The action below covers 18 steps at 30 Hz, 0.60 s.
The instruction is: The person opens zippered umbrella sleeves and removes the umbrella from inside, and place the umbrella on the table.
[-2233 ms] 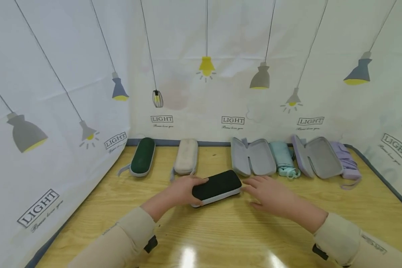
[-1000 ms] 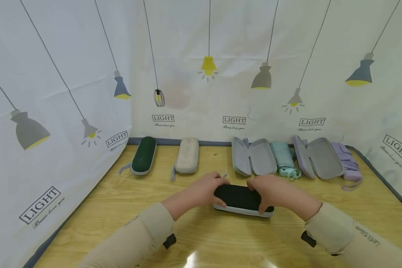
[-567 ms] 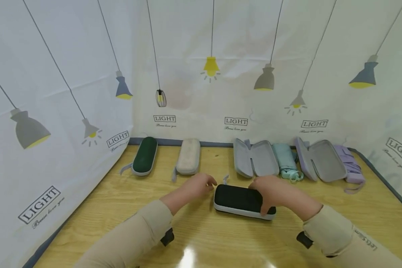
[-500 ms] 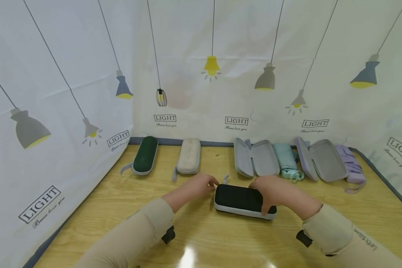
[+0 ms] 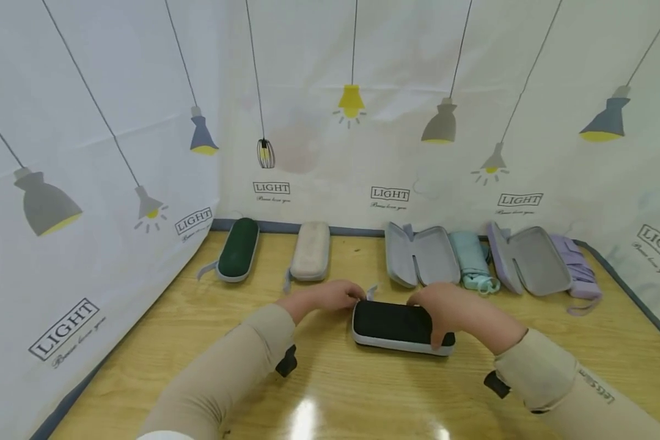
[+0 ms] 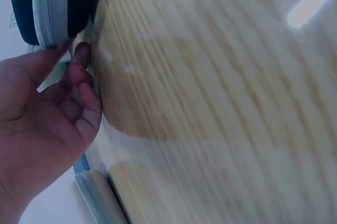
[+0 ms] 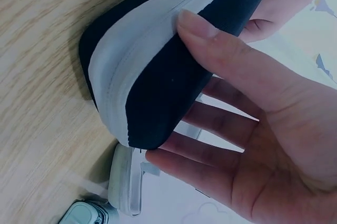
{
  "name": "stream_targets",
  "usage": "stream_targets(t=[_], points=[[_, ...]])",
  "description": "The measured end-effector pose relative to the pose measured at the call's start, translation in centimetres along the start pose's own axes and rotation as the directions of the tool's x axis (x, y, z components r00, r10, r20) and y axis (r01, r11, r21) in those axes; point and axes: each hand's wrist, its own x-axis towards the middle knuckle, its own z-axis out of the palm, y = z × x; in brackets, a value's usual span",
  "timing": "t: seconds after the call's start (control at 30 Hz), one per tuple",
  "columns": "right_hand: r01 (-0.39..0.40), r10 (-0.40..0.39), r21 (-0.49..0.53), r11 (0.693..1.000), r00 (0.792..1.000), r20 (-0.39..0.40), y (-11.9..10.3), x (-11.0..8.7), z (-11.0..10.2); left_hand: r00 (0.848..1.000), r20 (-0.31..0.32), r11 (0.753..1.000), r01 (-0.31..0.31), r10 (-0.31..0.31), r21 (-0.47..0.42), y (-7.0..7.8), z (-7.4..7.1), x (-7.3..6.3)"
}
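A black zip-up case point(image 5: 392, 321) with a grey zipper band lies slightly angled on the wooden table. My right hand point(image 5: 462, 313) grips its right end; in the right wrist view the thumb point(image 7: 224, 45) presses the near side by the zipper band while the fingers go round behind. At the far left corner, my left hand point(image 5: 334, 296) pinches the zipper pull, beside a short grey strap point(image 5: 371, 291) that sticks out behind the case. The left wrist view shows the left thumb and curled fingers point(image 6: 88, 100) close together at the case's end, the fingertips partly hidden.
Along the back edge lie a green case point(image 5: 239, 249), a cream case point(image 5: 311, 250), an open grey-lined case point(image 5: 436, 256), a folded teal umbrella point(image 5: 470, 255), an open purple case point(image 5: 541, 261) and a folded purple umbrella point(image 5: 576, 269). A lamp-printed cloth point(image 5: 319, 146) stands behind.
The case has shifted right and turned, and my right hand has taken hold of it. My left hand has let go of its left end and moved to the far left corner.
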Motion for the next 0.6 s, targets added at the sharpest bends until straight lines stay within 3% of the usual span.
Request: stream_targets(t=[0.17,0.23,0.37,0.47,0.6], points=[[0.005,-0.005,-0.007,1.0,1.0,0.003,0.1,0.0,0.0,0.997,0.076,0.995,0.029,-0.021,-0.096,-0.2,-0.2,0.0],[0.004,-0.004,-0.007,1.0,1.0,0.002,0.1,0.0,0.0,0.996,0.079,0.997,0.037,-0.032,-0.071,-0.2,-0.1,0.0],[0.002,-0.002,-0.006,1.0,1.0,-0.004,0.1,-0.2,0.0,0.997,0.037,0.995,0.058,-0.062,0.085,0.1,0.2,0.0],[-0.001,0.001,-0.001,1.0,1.0,-0.01,0.1,-0.3,0.0,0.998,-0.004,0.974,0.065,-0.066,0.218,0.3,0.5,-0.3],[-0.003,0.003,0.004,1.0,1.0,-0.017,0.0,-0.4,0.1,0.998,-0.027,0.952,0.058,-0.052,0.3,0.5,0.8,-0.9]])
